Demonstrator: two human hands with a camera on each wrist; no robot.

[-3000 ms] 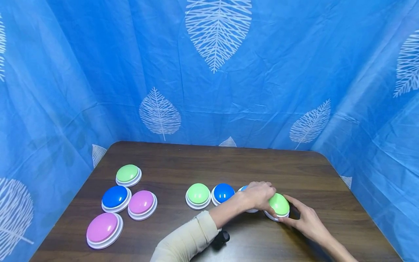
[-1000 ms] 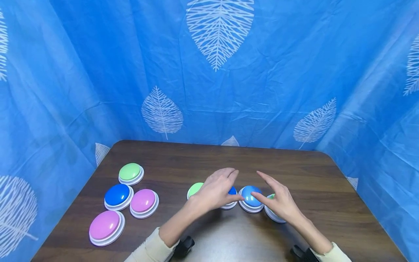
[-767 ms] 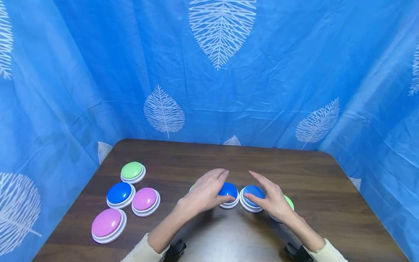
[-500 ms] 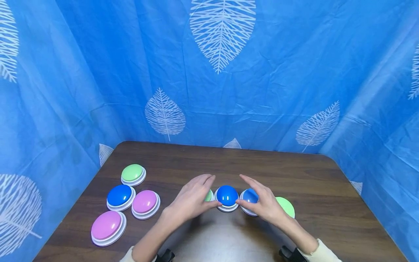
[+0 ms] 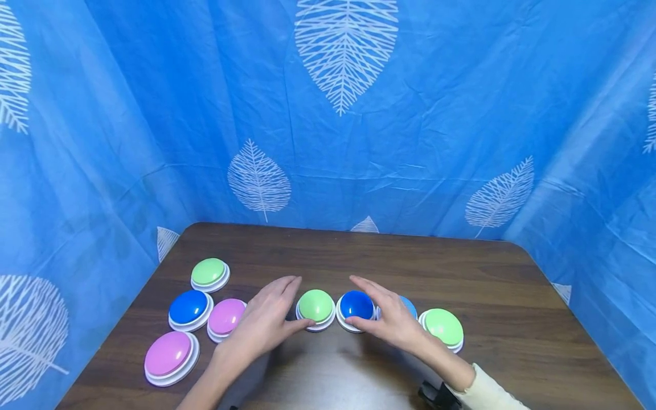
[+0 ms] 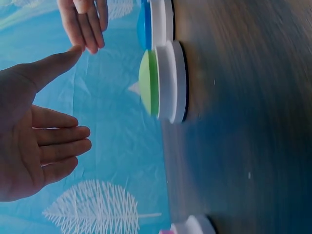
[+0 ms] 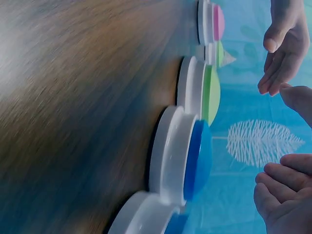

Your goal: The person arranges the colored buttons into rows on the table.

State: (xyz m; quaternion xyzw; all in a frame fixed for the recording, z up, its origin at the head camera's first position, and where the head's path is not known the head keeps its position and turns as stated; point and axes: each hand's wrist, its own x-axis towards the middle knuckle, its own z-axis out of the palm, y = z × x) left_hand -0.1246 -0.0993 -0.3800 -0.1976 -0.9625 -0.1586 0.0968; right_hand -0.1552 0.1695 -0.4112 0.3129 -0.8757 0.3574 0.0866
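Observation:
Domed push buttons on white round bases make a row in the head view: a green button (image 5: 315, 306), a dark blue button (image 5: 356, 304), a lighter blue button (image 5: 409, 307) partly hidden, and another green button (image 5: 444, 326) at the right end. My left hand (image 5: 263, 319) hovers left of the first green one, fingers extended and thumb apart. Over the dark blue one hangs my right hand (image 5: 386, 316), its fingers likewise spread from the thumb. Both wrist views show the palms facing each other, apart from the buttons, with nothing held.
Left on the brown wooden table (image 5: 328, 376) stand another green button (image 5: 207, 271), a blue button (image 5: 188, 307) and two pink ones, the nearer pink button (image 5: 167, 354) whole, the farther pink button (image 5: 225, 316) partly behind the left hand. A blue leaf-print curtain (image 5: 410, 114) surrounds the table.
Three seconds ago both hands held the right-end green button. They have let go of it and moved left above the row, uncovering the lighter blue and first green buttons along the way.

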